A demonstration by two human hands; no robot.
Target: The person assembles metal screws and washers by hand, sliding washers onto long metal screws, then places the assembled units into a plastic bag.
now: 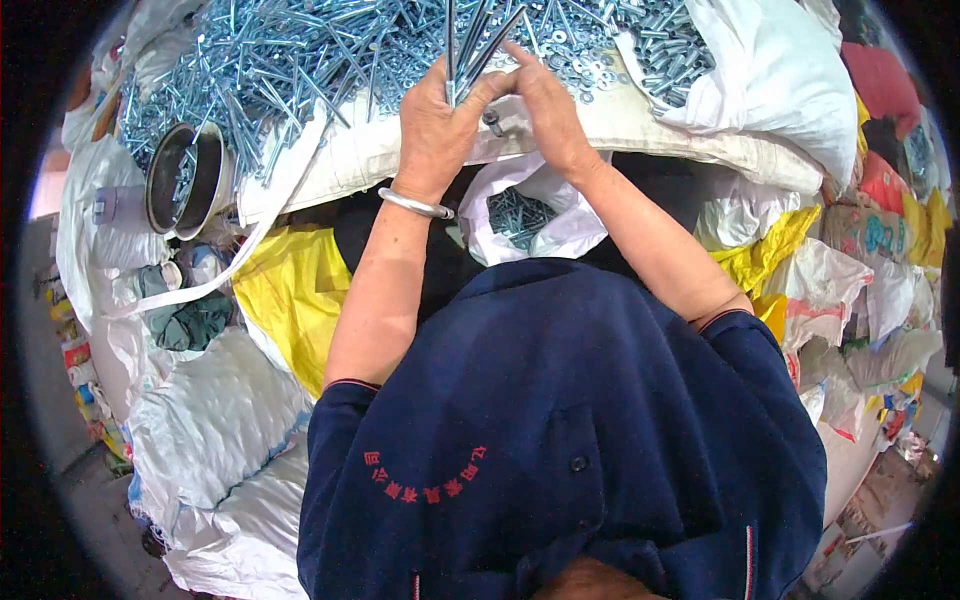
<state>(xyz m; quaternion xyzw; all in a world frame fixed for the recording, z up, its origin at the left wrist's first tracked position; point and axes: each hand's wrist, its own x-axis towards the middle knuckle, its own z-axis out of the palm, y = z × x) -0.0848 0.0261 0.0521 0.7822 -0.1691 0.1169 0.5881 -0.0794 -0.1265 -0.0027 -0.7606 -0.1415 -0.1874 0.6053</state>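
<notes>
Several long metal bolts (463, 50) stand up fanned out from my left hand (436, 130), whose fingers are closed around their lower ends. My right hand (552, 112) is close beside it, its curled fingers at the bolts; whatever they pinch is too small or hidden to make out. Between my hands, at the edge of the work surface, a short metal piece (491, 122) shows. Beyond them lies a heap of loose long bolts (290, 70), with flat washers (575, 50) to its right. Below my wrists, an open white bag (486, 215) holds small metal parts.
Short metal sleeves (668, 45) are piled at the far right beside a white sack (780, 90). A dark-lined bowl (212, 180) rests on its side at the left. Yellow sacks (295, 290) and white sacks (215, 420) crowd both sides of me.
</notes>
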